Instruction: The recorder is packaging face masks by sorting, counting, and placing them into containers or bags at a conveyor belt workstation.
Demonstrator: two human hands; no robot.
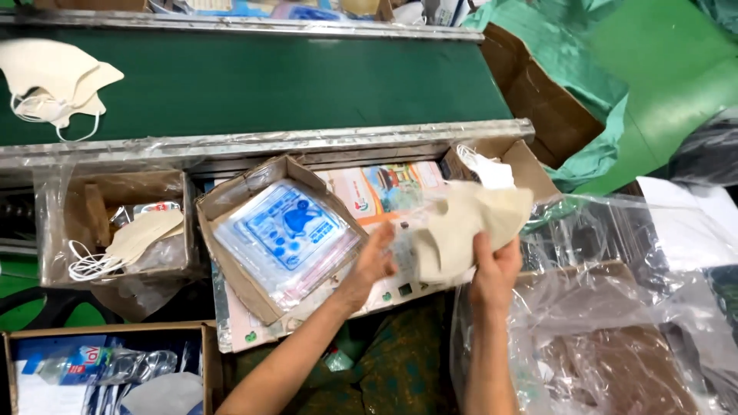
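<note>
Both hands grip one cream mask [469, 227] above the worktop [384, 192]: the left hand [373, 265] holds a clear bag [401, 253] at the mask's left edge, and the right hand [496, 269] pinches its lower edge. One box [231, 201] holds a stack of blue-printed clear bags [288, 234]. A second box [165, 184] at left holds masks; their count cannot be told. More masks [58, 77] lie on the green belt [307, 77], which has open room to the right.
</note>
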